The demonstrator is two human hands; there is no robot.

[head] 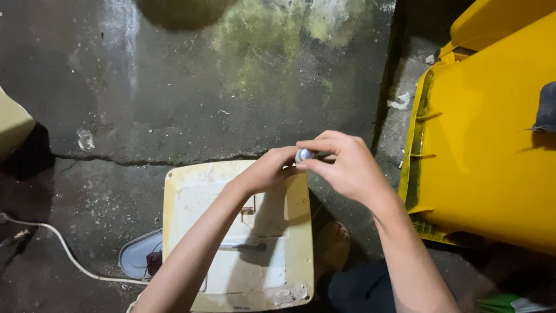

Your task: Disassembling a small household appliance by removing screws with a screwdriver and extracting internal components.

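Note:
My left hand point(267, 169) and my right hand point(343, 164) meet above the far edge of a cream, yellowed plastic panel point(185, 208). Both pinch a small round silvery object point(303, 155) between their fingertips; what it is I cannot tell. The right hand wraps over it from the right, and the left thumb and fingers touch it from the left. A thin dark rod point(243, 246) lies across the panel's recessed middle, below my forearms.
A large yellow plastic bin point(492, 150) lies on its side at the right. A white cable point(63, 252) runs over the cracked, stained concrete floor at the left. A white and dark object point(139, 258) sticks out from under the panel's left edge. My sandalled foot point(333, 246) stands beside the panel.

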